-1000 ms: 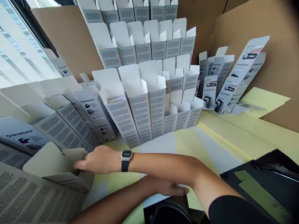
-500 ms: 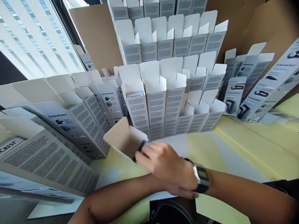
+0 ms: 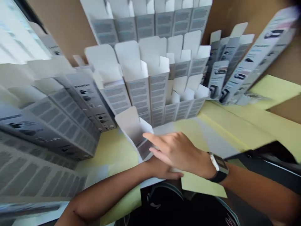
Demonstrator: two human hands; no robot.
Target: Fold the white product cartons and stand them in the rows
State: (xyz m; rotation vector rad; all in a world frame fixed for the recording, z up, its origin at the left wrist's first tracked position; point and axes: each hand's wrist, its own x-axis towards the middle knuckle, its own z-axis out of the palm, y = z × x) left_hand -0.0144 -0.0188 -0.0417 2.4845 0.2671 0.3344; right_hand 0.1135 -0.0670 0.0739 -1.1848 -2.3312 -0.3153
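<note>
A small open carton [image 3: 130, 125] tilts in front of me, its flap up and its inside facing me. My left hand [image 3: 162, 169] reaches across from the left and is closed around the lower part of this carton, most of its fingers hidden. Over it lies my right hand [image 3: 180, 150], wearing a wristwatch [image 3: 219, 166]. Its index finger stretches to the carton's opening, the fingers are apart, and I see nothing held in them. Something darker shows inside the carton, too blurred to name.
Rows of open white-and-grey cartons [image 3: 138, 91] stand behind my hands. More cartons [image 3: 61, 116] crowd the left side. Printed boxes [image 3: 240, 75] lean at the right against brown cardboard [image 3: 68, 28]. Yellow sheets [image 3: 225, 125] cover the work surface.
My right fingers have opened from a pinch on something dark at the carton's mouth. The carton has tipped more upright. The view has shifted, and the cartons sit farther left in it.
</note>
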